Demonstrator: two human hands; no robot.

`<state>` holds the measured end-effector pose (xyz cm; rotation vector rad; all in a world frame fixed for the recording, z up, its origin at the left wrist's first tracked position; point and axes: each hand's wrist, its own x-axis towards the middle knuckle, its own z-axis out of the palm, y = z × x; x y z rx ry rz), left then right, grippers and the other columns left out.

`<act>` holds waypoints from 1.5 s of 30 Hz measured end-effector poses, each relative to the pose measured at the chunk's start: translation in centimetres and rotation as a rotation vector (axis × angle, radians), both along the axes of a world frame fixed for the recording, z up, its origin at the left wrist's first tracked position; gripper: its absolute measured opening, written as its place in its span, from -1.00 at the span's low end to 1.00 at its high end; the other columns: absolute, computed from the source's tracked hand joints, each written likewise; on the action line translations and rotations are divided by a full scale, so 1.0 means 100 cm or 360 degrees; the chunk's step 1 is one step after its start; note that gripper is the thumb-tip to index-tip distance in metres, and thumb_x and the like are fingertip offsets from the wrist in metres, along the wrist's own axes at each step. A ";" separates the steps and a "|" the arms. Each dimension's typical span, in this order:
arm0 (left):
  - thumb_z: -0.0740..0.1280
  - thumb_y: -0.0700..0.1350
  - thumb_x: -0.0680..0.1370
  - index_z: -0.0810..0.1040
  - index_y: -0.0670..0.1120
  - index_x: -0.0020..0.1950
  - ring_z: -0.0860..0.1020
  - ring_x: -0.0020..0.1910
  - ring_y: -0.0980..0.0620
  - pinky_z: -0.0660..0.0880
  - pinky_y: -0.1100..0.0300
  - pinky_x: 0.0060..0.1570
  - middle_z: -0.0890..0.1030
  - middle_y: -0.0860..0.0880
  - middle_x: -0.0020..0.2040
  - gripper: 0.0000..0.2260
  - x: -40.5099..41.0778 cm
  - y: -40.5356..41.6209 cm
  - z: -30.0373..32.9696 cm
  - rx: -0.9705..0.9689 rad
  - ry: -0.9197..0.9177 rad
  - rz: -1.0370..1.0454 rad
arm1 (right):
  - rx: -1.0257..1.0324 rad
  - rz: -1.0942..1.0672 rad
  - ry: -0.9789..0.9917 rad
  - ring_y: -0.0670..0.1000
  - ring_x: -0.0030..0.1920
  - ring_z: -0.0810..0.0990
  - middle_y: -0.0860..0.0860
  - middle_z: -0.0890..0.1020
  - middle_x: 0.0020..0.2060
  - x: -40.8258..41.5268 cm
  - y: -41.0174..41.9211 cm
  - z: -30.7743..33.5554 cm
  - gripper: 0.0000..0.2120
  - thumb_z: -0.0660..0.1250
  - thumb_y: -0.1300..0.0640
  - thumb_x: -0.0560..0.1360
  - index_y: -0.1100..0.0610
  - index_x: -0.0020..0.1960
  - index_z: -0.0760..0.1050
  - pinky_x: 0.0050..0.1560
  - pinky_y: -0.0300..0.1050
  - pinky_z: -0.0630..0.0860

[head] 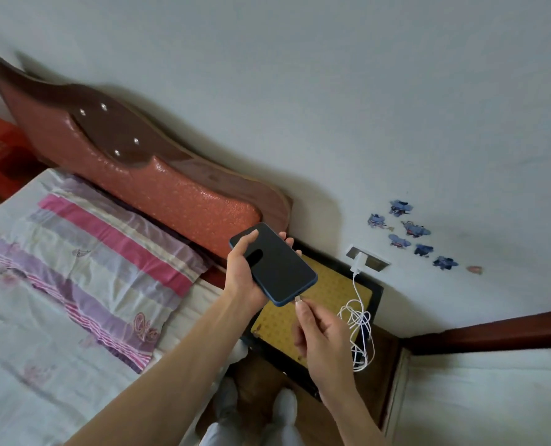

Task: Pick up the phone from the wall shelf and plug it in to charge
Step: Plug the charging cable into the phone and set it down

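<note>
Head view shows both of my arms reaching forward over the gap between a bed (58,284) and a small nightstand (375,292). My left hand (243,265) holds the phone (274,265) from its left side, with the thumb on the dark screen and the fingertips curling around the far edge. The phone has a blue frame and is tilted, its lower end pointing toward my right hand (319,336). That hand is closed in a pinch on the white cable plug (298,300), which is right at the bottom edge of the phone; I cannot tell if it is already fully inside the port. The white cable (359,320) hangs in loose loops beside my right hand and goes up to a white charger (359,261) sitting in the wall socket (369,259). Below the phone is the yellow patterned top of the nightstand. A striped pillow (106,252) lies on the bed before the red headboard (158,185). Blue stickers (409,235) are on the wall near the socket.
</note>
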<state>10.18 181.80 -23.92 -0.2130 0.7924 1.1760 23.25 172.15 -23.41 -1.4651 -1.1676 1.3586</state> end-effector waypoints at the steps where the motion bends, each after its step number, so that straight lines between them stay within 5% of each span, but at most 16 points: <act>1: 0.37 0.00 0.48 0.52 -0.25 0.36 0.64 0.07 -0.15 0.56 -0.10 0.15 0.62 -0.16 0.26 -0.48 0.003 -0.002 0.001 0.0015 0.0014 -0.0018 | -0.0010 -0.0021 0.0020 -0.08 -0.49 0.37 -0.03 0.44 -0.52 0.002 -0.003 0.001 -0.64 0.23 0.10 0.65 0.16 -0.31 0.48 -0.47 -0.22 0.33; 16: 0.36 0.01 0.48 0.61 -0.17 0.19 0.66 -0.12 -0.17 0.56 -0.07 0.09 0.68 -0.18 0.00 -0.63 0.029 -0.012 0.006 0.0216 0.0294 -0.0269 | -0.0018 -0.0309 0.0072 -0.06 -0.52 0.42 0.01 0.50 -0.53 0.019 -0.020 -0.007 -0.60 0.23 0.07 0.65 0.19 -0.31 0.52 -0.43 -0.18 0.40; 21: 0.34 0.00 0.50 0.61 -0.18 0.18 0.65 -0.13 -0.16 0.57 -0.06 0.06 0.66 -0.19 0.01 -0.66 0.031 -0.010 0.006 0.0251 0.0383 -0.0317 | -0.0067 -0.0049 0.0047 -0.04 -0.52 0.41 0.01 0.48 -0.54 0.035 -0.013 -0.007 -0.60 0.26 0.08 0.64 0.23 -0.32 0.54 -0.43 -0.17 0.41; 27: 0.33 0.03 0.52 0.59 -0.22 0.24 0.61 -0.10 -0.19 0.55 -0.06 0.04 0.64 -0.23 0.03 -0.58 0.025 -0.011 0.007 0.0315 0.0556 -0.0615 | -0.0399 0.0248 0.0314 0.02 -0.49 0.57 0.13 0.64 -0.43 0.048 -0.007 -0.012 -0.74 0.27 0.17 0.64 0.33 0.00 0.65 -0.45 -0.22 0.44; 32: 0.36 0.02 0.51 0.56 -0.25 0.30 0.62 -0.04 -0.17 0.60 -0.06 0.01 0.63 -0.25 0.11 -0.53 0.021 -0.012 0.000 0.0279 0.0587 -0.0615 | -0.0533 0.0325 0.0429 0.08 -0.41 0.67 0.22 0.70 -0.34 0.042 -0.006 -0.015 -0.67 0.27 0.16 0.64 0.46 0.03 0.59 -0.39 -0.21 0.53; 38: 0.36 -0.03 0.52 0.71 -0.21 0.00 0.63 -0.13 -0.17 0.53 -0.12 0.10 0.68 -0.23 -0.04 -0.73 0.019 -0.018 -0.011 0.0303 0.0608 -0.0558 | -0.0553 0.0320 0.0475 0.09 -0.39 0.68 0.23 0.71 -0.33 0.040 -0.007 -0.025 -0.69 0.28 0.15 0.63 0.40 -0.05 0.63 -0.35 -0.20 0.55; 45: 0.43 0.04 0.46 0.59 -0.26 0.19 0.59 -0.09 -0.19 0.54 -0.12 0.11 0.65 -0.24 -0.01 -0.55 0.019 -0.017 -0.026 0.0083 0.0785 -0.0563 | -0.0656 0.0351 0.0459 0.19 -0.25 0.72 0.34 0.73 -0.18 0.039 0.004 -0.038 -0.64 0.31 0.08 0.62 0.42 0.00 0.63 -0.22 -0.14 0.66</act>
